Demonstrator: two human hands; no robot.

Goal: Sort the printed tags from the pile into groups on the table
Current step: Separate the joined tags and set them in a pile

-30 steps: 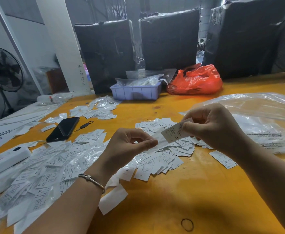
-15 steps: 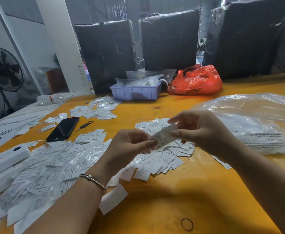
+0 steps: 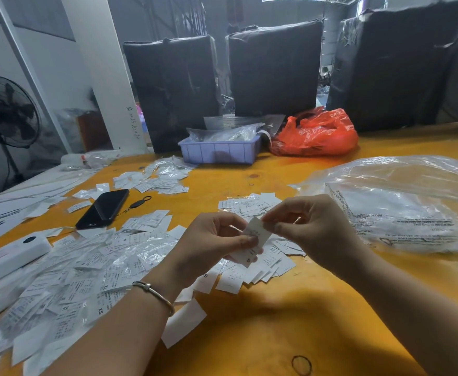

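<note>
Scanning from your left, loose tags (image 3: 67, 280) read XS, XL and S, while your left hand (image 3: 208, 245) pinches the lower part of one tag (image 3: 255, 240), printed S. Its long axis climbs rightward to your right hand (image 3: 309, 229), pinching the top corner. The sorted group (image 3: 260, 264) lies directly beneath, equally near both hands.

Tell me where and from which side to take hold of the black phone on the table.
Grip the black phone across its two long edges near the middle, coming from above. It lies flat, screen up, on the yellow table, so only the thin sides give purchase. Tags hem in its far end; the strap trails off its right side, so keep fingers clear of both.
</note>
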